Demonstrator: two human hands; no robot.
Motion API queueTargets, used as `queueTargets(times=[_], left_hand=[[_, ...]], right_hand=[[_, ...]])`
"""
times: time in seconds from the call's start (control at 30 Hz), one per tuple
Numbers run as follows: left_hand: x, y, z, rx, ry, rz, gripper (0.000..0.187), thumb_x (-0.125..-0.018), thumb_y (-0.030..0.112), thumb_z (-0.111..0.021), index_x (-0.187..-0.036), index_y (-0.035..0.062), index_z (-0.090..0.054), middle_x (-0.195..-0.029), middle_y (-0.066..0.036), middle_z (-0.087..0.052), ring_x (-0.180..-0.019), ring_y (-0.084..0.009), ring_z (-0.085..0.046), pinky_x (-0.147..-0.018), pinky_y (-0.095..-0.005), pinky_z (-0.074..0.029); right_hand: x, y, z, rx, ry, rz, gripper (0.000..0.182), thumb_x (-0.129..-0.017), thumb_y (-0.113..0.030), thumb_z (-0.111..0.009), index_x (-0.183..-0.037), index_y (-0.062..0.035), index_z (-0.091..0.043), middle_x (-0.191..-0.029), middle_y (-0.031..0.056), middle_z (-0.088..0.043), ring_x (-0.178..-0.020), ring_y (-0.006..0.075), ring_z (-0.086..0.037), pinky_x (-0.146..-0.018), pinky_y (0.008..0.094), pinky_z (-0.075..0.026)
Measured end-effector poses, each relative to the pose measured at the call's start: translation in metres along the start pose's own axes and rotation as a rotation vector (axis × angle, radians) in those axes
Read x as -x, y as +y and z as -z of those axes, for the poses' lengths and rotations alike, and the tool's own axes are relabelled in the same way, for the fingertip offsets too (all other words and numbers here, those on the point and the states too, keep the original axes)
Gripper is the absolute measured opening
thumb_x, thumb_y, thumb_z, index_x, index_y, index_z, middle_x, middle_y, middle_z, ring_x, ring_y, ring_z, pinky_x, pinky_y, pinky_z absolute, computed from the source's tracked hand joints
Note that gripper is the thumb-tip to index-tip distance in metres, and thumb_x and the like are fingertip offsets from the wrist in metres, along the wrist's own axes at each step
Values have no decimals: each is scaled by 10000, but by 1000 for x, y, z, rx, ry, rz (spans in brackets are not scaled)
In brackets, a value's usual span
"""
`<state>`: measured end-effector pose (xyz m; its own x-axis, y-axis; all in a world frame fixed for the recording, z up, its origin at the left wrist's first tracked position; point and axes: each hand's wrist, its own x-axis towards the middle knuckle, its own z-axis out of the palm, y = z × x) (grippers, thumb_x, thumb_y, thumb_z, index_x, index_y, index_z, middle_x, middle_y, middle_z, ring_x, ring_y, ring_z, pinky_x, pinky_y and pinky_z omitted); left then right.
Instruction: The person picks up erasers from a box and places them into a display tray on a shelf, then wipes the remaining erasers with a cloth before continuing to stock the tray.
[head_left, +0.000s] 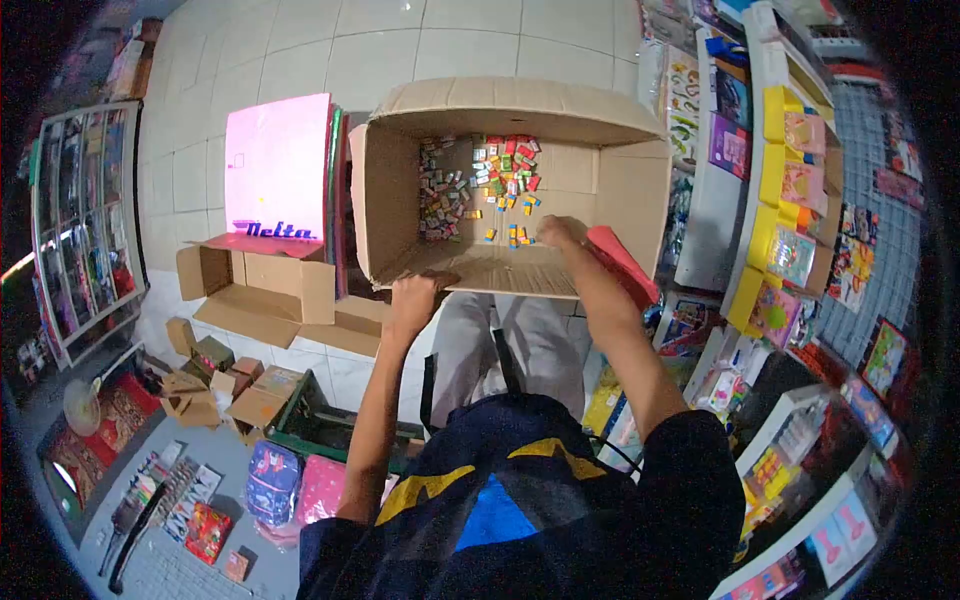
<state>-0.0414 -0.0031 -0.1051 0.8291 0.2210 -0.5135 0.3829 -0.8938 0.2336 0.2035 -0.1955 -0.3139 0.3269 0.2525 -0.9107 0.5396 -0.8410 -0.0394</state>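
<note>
Head view: left hand clasps cardboard box at near rim. Inside box, small packs spread left of right hand, long axes mixed; right hand nearer the closest ones. Right fingers curled; cannot tell if grasping anything.

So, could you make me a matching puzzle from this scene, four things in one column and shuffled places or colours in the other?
1. Left hand
2. Right hand
3. Small packets
4. Sheet marked "Delta"

A. Pink
B. Reaching inside the big cardboard box
C. Many-coloured, scattered on the box's floor
D. At the box edge nearest the person

Right pairs: 1-D, 2-B, 3-C, 4-A
</note>
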Motion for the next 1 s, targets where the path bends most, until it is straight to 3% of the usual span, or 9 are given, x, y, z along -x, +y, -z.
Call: queueTargets(times=[0.03, 0.1, 0.13, 0.23, 0.43, 0.63, 0.73, 0.93, 1.0], left_hand=[[1, 2, 7, 15, 8, -1, 312, -763, 115, -551, -1020, 255, -662, -754, -105, -631, -717, -267, -624, -613, -408, -466], [2, 5, 15, 39, 24, -9, 328, -770, 141, -560, -1048, 290, -649, -790, -89, -639, -719, -265, -623, -599, -402, -462], [0, 3, 9, 133, 174, -64, 298, -768, 173, -573, -1039, 269, -653, -809, -76, -645, -721, -261, -621, -590, -393, -463], [-3, 1, 5, 83, 83, -34, 298, -754, 161, -578, -1023, 259, -660, -792, -72, -644, -726, -254, -623, -604, -385, -472], [-2, 3, 8, 133, 138, -18, 302, -711, 130, -587, -982, 232, -673, -801, -61, -649, -723, -246, -617, -645, -374, -473], [-4, 2, 14, 103, 128, -62, 318, -701, 106, -588, -983, 224, -672, -843, -71, -649, -774, -240, -610, -713, -371, -467], [-3, 1, 13, 97, 117, -55, 311, -704, 110, -590, -981, 224, -672, -824, -77, -644, -764, -243, -609, -721, -370, -466], [-3, -2, 2, 132, 203, -85, 302, -698, 135, -605, -979, 221, -673, -760, -92, -630, -712, -251, -604, -735, -374, -462], [-2, -4, -3, 89, 156, -89, 302, -698, 140, -604, -979, 223, -673, -743, -94, -626, -706, -251, -603, -745, -375, -459]], right_hand=[[23, -18, 12, -145, 8, -170, 308, -738, -325, -606, -948, -103, -637, -1084, 83, -580, -1031, 298, -546, -816, 416, -476], [18, -32, 4, -219, 51, -222, 310, -734, -311, -615, -954, -93, -630, -1081, 90, -580, -1030, 301, -544, -816, 419, -475], [10, -36, -5, -237, 75, -221, 312, -732, -304, -620, -957, -89, -627, -1080, 94, -579, -1030, 303, -543, -816, 421, -475], [-23, -49, -31, -243, 166, -151, 318, -726, -284, -634, -966, -75, -616, -1076, 105, -578, -1029, 308, -541, -817, 427, -473], [-47, -53, -51, -280, 283, -30, 339, -714, -242, -662, -984, -48, -595, -1067, 127, -576, -1027, 319, -536, -818, 437, -470], [-50, -47, -41, -535, 314, 118, 466, -672, -193, -700, -1053, -7, -509, -1021, 180, -569, -990, 322, -543, -822, 411, -456], [-45, -39, -50, -670, 556, 254, 299, -690, -172, -666, -935, -32, -568, -963, 170, -588, -917, 318, -569, -810, 409, -455], [-92, -16, -78, -263, 219, 217, 258, -728, -162, -615, -958, -49, -587, -925, 218, -582, -994, 357, -553, -817, 459, -453], [-64, -22, -63, -351, 175, 119, 324, -728, -182, -629, -1017, -49, -564, -978, 231, -566, -1040, 368, -529, -845, 464, -446]])
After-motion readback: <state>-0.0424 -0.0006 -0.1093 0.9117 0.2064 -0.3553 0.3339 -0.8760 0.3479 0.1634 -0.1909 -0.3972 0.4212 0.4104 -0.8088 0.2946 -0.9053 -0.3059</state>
